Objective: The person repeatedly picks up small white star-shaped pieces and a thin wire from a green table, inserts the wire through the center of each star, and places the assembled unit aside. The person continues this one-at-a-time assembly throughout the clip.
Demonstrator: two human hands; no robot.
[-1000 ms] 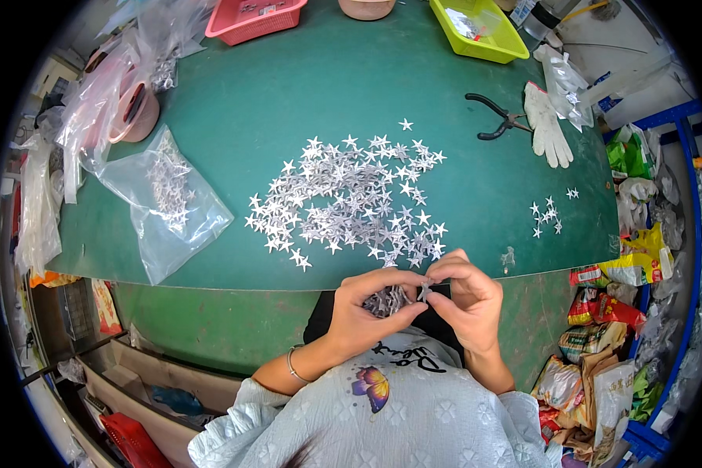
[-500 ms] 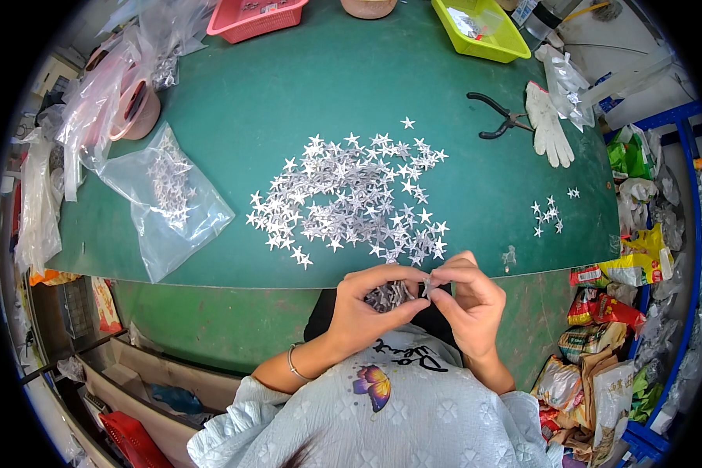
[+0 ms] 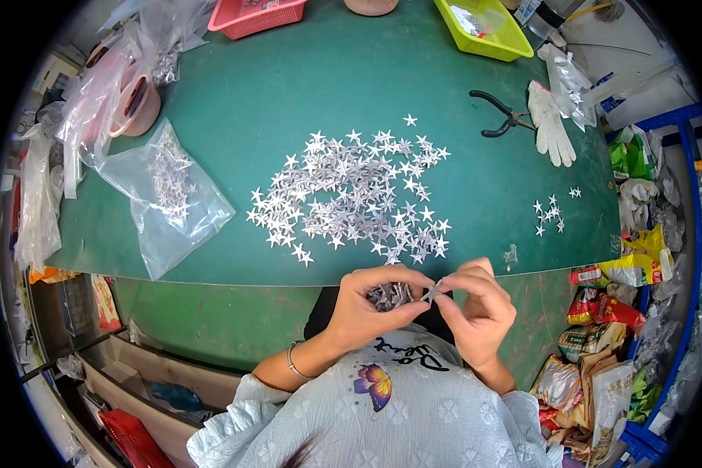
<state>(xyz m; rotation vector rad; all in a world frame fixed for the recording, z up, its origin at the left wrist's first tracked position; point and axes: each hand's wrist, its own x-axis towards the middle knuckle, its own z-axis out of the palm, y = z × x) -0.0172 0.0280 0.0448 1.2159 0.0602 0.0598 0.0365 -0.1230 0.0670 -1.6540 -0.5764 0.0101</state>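
Observation:
My left hand (image 3: 352,316) is curled over the table's front edge, cupping a bunch of small silver star-shaped pieces (image 3: 388,296). Between its thumb and forefinger tips sits a single silver star (image 3: 430,294), tilted. My right hand (image 3: 480,313) pinches that star's near-right point with thumb and forefinger, its other fingers bent. On the table ahead lies a broad, loose pile of similar stars (image 3: 343,191), many overlapping. A few more stars (image 3: 552,212) lie apart at the right.
The green table (image 3: 288,86) carries a clear bag (image 3: 164,242) of stars at left, black-handled pliers (image 3: 507,123) and a white glove (image 3: 550,129) at right. Pink (image 3: 257,22) and yellow-green baskets (image 3: 491,45) stand at the back. Packets (image 3: 593,343) crowd a blue rack at right.
My right hand has shifted slightly right and its fingers have spread a little. The star at the fingertips has turned and shows more of its face.

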